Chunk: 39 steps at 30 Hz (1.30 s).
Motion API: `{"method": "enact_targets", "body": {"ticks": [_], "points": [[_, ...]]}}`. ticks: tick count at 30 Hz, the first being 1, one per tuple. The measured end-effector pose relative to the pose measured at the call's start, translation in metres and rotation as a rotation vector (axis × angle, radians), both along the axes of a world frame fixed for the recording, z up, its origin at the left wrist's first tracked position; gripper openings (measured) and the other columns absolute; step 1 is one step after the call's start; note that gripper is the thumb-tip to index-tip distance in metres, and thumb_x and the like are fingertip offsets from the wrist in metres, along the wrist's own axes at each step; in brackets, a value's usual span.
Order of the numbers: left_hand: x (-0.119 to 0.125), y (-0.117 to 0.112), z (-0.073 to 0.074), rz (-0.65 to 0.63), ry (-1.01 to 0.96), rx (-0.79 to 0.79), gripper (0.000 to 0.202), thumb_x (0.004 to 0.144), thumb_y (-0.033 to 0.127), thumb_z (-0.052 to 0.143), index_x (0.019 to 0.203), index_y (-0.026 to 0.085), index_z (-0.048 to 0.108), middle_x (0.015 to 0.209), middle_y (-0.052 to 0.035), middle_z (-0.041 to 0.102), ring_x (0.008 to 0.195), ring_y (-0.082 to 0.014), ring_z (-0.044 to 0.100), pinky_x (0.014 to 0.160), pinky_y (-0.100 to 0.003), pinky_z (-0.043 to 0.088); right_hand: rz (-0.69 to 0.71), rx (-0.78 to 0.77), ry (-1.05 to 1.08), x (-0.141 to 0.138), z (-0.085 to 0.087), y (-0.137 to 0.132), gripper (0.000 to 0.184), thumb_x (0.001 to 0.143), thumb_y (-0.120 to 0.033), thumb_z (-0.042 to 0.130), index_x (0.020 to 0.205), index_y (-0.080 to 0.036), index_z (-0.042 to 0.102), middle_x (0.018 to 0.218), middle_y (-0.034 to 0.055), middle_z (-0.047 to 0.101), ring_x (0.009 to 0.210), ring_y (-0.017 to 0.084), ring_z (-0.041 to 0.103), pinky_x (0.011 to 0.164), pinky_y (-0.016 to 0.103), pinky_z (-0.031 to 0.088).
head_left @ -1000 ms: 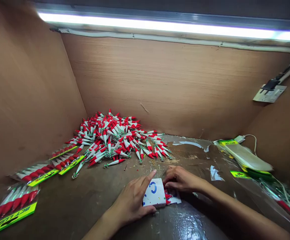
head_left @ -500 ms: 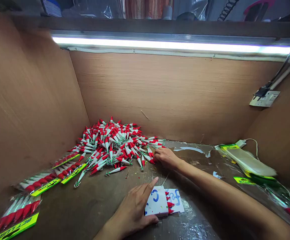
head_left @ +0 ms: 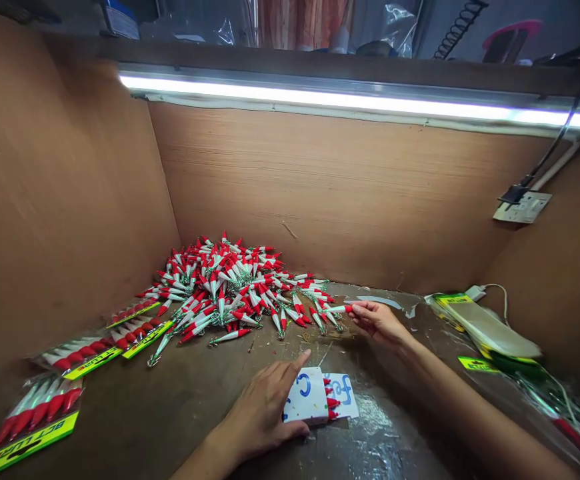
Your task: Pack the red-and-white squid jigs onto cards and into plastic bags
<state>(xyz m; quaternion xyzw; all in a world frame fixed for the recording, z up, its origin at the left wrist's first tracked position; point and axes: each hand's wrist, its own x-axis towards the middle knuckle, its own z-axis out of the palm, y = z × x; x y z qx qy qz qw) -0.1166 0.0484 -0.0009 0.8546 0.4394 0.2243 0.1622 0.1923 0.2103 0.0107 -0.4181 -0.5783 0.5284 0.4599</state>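
Note:
My right hand (head_left: 377, 320) pinches a single red-and-white squid jig (head_left: 339, 309) by its red tip, its hook end pointing left toward the pile. The big heap of squid jigs (head_left: 240, 280), with green-tinted hooks, lies against the back left of the bench. Around the left part of a small white box (head_left: 307, 395) with blue writing, my left hand (head_left: 267, 403) has its thumb at the near side and fingers at the far side. Red jig tips (head_left: 332, 403) stick out of the box's right end, above a white card (head_left: 349, 393) with blue letters.
Packed jigs with yellow header cards (head_left: 35, 443) lie along the left wall. Clear bags (head_left: 487, 325) with yellow headers are stacked at right, near a white cable (head_left: 505, 300) and more packed lures (head_left: 567, 427). A power socket (head_left: 523, 207) is on the right wall.
My right hand has drawn back to the right from the pile's edge, now with one jig in its fingers. A few jigs at that edge show where the hand was. My left hand stays at the box.

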Motion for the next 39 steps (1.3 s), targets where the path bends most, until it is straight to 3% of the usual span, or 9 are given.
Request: {"method": "enact_targets", "body": {"ticks": [6, 13, 21, 25, 29, 35, 37, 39], "points": [[0.0, 0.001, 0.0, -0.001, -0.016, 0.004, 0.116, 0.069, 0.037, 0.084, 0.157, 0.034, 0.01, 0.144, -0.0096, 0.051, 0.124, -0.0333, 0.052, 0.106, -0.05, 0.041, 0.085, -0.191, 0.045, 0.015, -0.021, -0.049, 0.039, 0.065, -0.041, 0.088, 0.09, -0.016, 0.073, 0.084, 0.0067, 0.076, 0.07, 0.016, 0.07, 0.067, 0.028, 0.055], [0.002, 0.002, 0.003, 0.024, 0.01, 0.002, 0.118, 0.067, 0.038, 0.086, 0.157, 0.034, 0.009, 0.136, -0.0086, 0.056, 0.117, -0.0326, 0.054, 0.101, -0.048, 0.043, 0.117, -0.226, -0.086, 0.021, -0.03, -0.067, 0.044, 0.061, -0.047, 0.087, 0.086, -0.014, 0.072, 0.079, 0.0056, 0.075, 0.067, 0.018, 0.068, 0.069, 0.03, 0.053], [0.002, 0.002, 0.002, 0.021, -0.025, -0.029, 0.117, 0.069, 0.034, 0.085, 0.157, 0.035, 0.009, 0.139, -0.0081, 0.054, 0.117, -0.0302, 0.054, 0.101, -0.044, 0.043, 0.116, -0.148, -0.131, -0.015, -0.04, -0.077, 0.045, 0.066, -0.053, 0.081, 0.086, -0.014, 0.071, 0.077, 0.0061, 0.075, 0.068, 0.02, 0.068, 0.067, 0.031, 0.052], [0.003, 0.002, 0.0, 0.024, -0.038, -0.042, 0.115, 0.07, 0.032, 0.085, 0.157, 0.036, 0.01, 0.142, -0.009, 0.052, 0.119, -0.0304, 0.053, 0.102, -0.044, 0.043, 0.12, -0.029, -0.218, -0.038, -0.042, -0.09, 0.029, 0.074, -0.044, 0.079, 0.081, -0.015, 0.074, 0.076, 0.0044, 0.075, 0.069, 0.019, 0.066, 0.065, 0.028, 0.047], [0.005, 0.001, -0.002, 0.056, -0.034, -0.061, 0.111, 0.07, 0.032, 0.085, 0.156, 0.035, 0.014, 0.134, -0.0095, 0.056, 0.115, -0.0303, 0.055, 0.099, -0.044, 0.045, 0.15, 0.27, -0.462, -0.044, -0.037, -0.093, 0.013, 0.084, -0.03, 0.07, 0.087, -0.02, 0.078, 0.084, 0.0027, 0.076, 0.075, 0.018, 0.067, 0.071, 0.027, 0.046], [0.011, -0.001, 0.0, 0.024, -0.036, -0.054, 0.109, 0.071, 0.036, 0.085, 0.155, 0.035, 0.017, 0.131, -0.0093, 0.058, 0.112, -0.0298, 0.057, 0.096, -0.044, 0.048, 0.277, 0.651, -0.638, -0.045, -0.031, -0.089, 0.017, 0.092, -0.017, 0.06, 0.094, -0.02, 0.077, 0.085, 0.0045, 0.073, 0.083, 0.017, 0.064, 0.077, 0.027, 0.046], [0.012, 0.0, 0.001, 0.012, -0.033, -0.041, 0.108, 0.071, 0.034, 0.085, 0.155, 0.035, 0.018, 0.135, -0.0096, 0.056, 0.116, -0.0303, 0.056, 0.098, -0.045, 0.048, 0.292, 0.704, -0.674, -0.046, -0.028, -0.091, 0.017, 0.093, -0.02, 0.06, 0.096, -0.022, 0.077, 0.088, 0.0045, 0.073, 0.086, 0.018, 0.063, 0.08, 0.028, 0.047], [0.011, 0.001, -0.001, -0.004, -0.028, -0.03, 0.105, 0.071, 0.033, 0.084, 0.155, 0.035, 0.021, 0.14, -0.0095, 0.054, 0.122, -0.0308, 0.055, 0.102, -0.046, 0.046, 0.296, 0.711, -0.727, -0.038, -0.02, -0.093, 0.019, 0.094, -0.024, 0.061, 0.105, -0.026, 0.075, 0.104, 0.0047, 0.072, 0.097, 0.018, 0.063, 0.088, 0.029, 0.047]]}}
